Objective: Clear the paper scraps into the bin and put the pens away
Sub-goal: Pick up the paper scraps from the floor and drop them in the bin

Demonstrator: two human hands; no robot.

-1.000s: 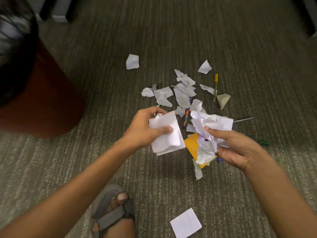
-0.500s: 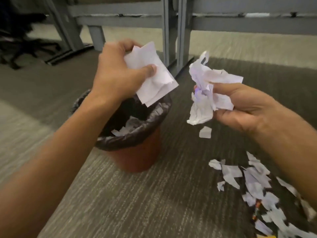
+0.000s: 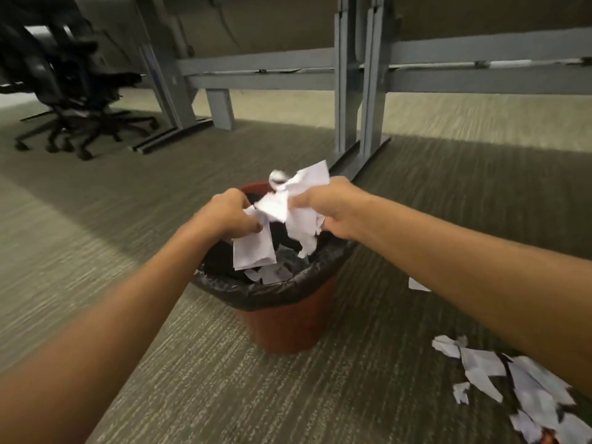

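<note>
A reddish-brown bin (image 3: pixel 288 322) with a black liner stands on the carpet in the middle of the view, with white scraps lying inside. Both hands are over its opening. My left hand (image 3: pixel 229 216) grips a folded white sheet (image 3: pixel 253 248) that hangs down into the bin. My right hand (image 3: pixel 330 206) clutches a crumpled bunch of white scraps (image 3: pixel 298 203) above the far rim. More torn white scraps (image 3: pixel 499 376) lie on the carpet at the lower right. No pen is clearly visible.
Grey desk legs (image 3: pixel 355 100) stand just behind the bin. Black office chairs (image 3: pixel 73 91) are at the far left. One loose scrap (image 3: pixel 416 285) lies on the carpet by my right forearm.
Both hands have come down from above and beside the bin to right over its opening, still holding their paper. The view has tilted down onto the bin.
</note>
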